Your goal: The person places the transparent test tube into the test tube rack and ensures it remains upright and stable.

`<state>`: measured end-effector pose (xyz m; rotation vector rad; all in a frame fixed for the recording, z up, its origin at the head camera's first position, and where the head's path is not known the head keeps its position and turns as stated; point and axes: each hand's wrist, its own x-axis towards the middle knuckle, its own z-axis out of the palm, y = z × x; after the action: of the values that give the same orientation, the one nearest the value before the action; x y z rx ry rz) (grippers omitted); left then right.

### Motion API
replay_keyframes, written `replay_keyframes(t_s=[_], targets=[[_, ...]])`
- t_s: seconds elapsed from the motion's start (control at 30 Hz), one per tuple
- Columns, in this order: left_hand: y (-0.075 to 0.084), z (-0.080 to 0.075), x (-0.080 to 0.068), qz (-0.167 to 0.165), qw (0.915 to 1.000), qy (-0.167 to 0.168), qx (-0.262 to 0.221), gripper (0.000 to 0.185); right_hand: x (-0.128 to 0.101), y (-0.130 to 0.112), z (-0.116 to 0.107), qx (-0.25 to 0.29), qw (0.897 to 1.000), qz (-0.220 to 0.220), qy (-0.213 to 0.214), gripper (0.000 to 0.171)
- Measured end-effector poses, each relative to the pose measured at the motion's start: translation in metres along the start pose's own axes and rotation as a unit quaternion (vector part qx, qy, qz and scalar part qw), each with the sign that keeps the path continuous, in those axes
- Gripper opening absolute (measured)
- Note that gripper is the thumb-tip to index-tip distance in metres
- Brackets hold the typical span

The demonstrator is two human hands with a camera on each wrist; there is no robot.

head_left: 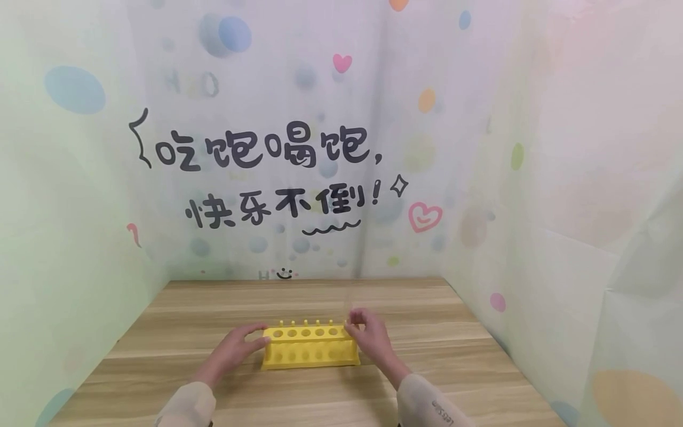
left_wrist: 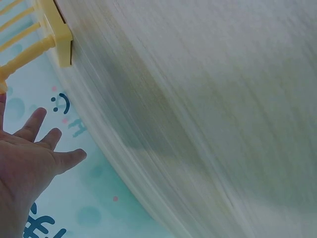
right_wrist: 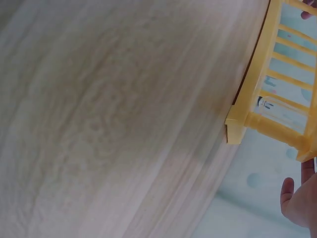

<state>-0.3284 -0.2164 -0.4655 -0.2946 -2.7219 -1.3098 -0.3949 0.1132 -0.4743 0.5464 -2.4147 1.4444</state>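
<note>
Head view gives the whole layout: yellow test-tube rack [head_left: 309,346] standing upright on the wooden table [head_left: 160,362], about mid-table, near the front edge, with a hand at each end. Row of round holes along the top, small pegs along its back edge. Behind it, a printed backdrop [head_left: 277,160] with black lettering, dots and hearts.

Only the right wrist view shows a clear glass tube [right_wrist: 282,111] sitting inside the rack [right_wrist: 257,94] between the yellow bars, at the end nearest that hand. In the head view the tube is just a faint vertical line above the right end, hard to make out.

Left wrist view shows only a corner of the rack [left_wrist: 52,34] against the table [left_wrist: 208,99], blurred.

Left hand [head_left: 241,344]: fingers fairly straight, thumb and fingertips resting against the left end of the rack, not wrapped round it. In its wrist view the hand [left_wrist: 27,163] looks spread, fingers [left_wrist: 32,124] apart and extended.

Right hand [head_left: 369,335]: at the rack's right end, fingers curled, tips bunched together at the top right corner as if pinching; cannot tell for sure whether they grip the tube. Its wrist view catches only an edge of the hand [right_wrist: 297,198].
</note>
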Motion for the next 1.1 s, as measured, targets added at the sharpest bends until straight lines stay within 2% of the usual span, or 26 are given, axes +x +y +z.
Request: replay_keyframes(t_s=[0.13, 0.37, 0.63, 0.77, 0.97, 1.1], targets=[[0.000, 0.001, 0.001, -0.005, 1.0000, 0.001, 0.000, 0.054, -0.004, 0.004, 0.001, 0.000, 1.000, -0.006, -0.002, 0.026], [0.001, 0.001, 0.002, -0.012, 0.9999, 0.002, 0.003, 0.053, -0.008, 0.005, 0.001, 0.000, 1.000, 0.000, -0.001, 0.023], [0.005, 0.000, 0.004, -0.021, 0.9991, -0.003, 0.036, 0.050, -0.010, 0.009, -0.001, -0.016, 1.000, -0.009, -0.006, 0.034], [0.007, -0.002, 0.005, -0.012, 0.9980, -0.007, 0.062, 0.052, -0.012, 0.011, -0.004, -0.022, 1.000, -0.002, -0.007, 0.039], [0.008, -0.012, 0.008, 0.010, 0.9950, 0.002, 0.100, 0.058, -0.007, 0.016, -0.021, -0.057, 0.998, -0.002, 0.023, 0.042], [0.003, -0.021, 0.012, 0.014, 0.9856, 0.018, 0.167, 0.060, 0.001, 0.024, -0.039, -0.118, 0.993, 0.004, 0.029, 0.046]])
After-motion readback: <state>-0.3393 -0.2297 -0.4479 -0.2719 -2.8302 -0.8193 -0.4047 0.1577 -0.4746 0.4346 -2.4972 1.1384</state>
